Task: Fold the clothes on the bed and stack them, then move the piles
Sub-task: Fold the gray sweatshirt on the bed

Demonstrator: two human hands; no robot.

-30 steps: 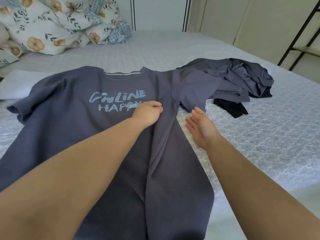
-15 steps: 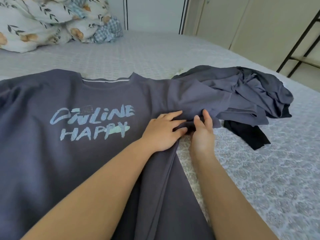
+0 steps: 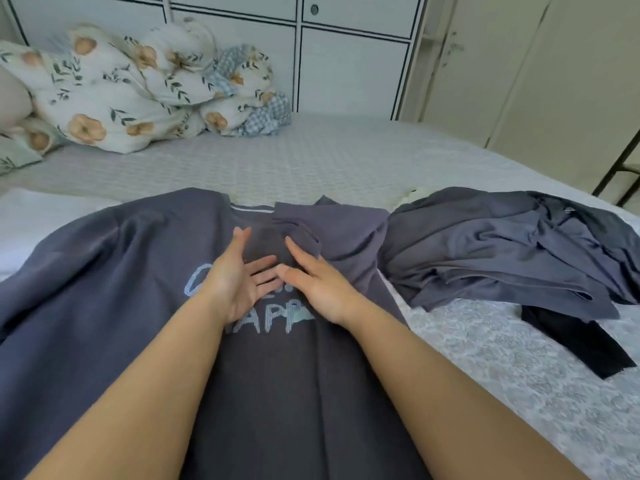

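Head view: dark blue-grey T-shirt (image 3: pixel 104 289) lies front-up on the bed (image 3: pixel 311 161), pale printed lettering on the chest partly covered by both hands. Its right sleeve (image 3: pixel 332 233) is folded in over the chest near the collar. Left hand (image 3: pixel 232 282) palm-up, fingers spread, gripping nothing, resting on the print. Right hand (image 3: pixel 318 289) flat, palm-down, fingers extended onto the edge of the folded sleeve, pressing, not clenched. Just right of the shirt, a crumpled heap of grey clothes (image 3: pixel 502 251) with a black garment (image 3: pixel 581 337) sticking out beneath. Floral duvet (image 3: pixel 131 95) bunched at the bed's far left corner.
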